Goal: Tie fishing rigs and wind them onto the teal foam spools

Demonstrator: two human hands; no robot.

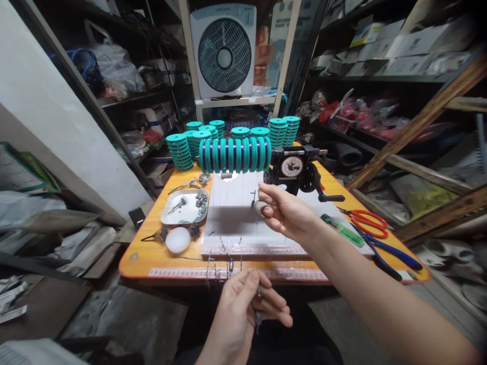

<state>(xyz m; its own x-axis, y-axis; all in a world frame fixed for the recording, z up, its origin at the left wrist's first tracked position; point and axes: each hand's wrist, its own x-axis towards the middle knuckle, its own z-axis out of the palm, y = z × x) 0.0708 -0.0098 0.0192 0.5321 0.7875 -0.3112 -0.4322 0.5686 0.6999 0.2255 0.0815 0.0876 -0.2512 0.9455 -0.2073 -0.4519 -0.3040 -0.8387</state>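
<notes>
My left hand (249, 304), low in front of the table edge, is closed with thumb and index finger pinched. A thin dark piece of tackle on a line (258, 319) hangs through its fingers. My right hand (285, 210) is raised over the white board with curled fingers, one wrapped in a pale band. What it pinches is too fine to make out. Just above it, a row of teal spools (236, 155) wound with purple line sits on the shaft of a hand-crank winder (292, 167) with a round dial. Fine lines hang down from the spools.
Stacked teal spools (179, 152) stand at the back. A white tray (166, 219) of small metal parts and a white round lid (178, 240) lie left. Red-handled scissors (369, 223), blue-handled pliers (395, 253) and a green packet (344, 230) lie right. Rigged lines (230, 266) hang over the front edge.
</notes>
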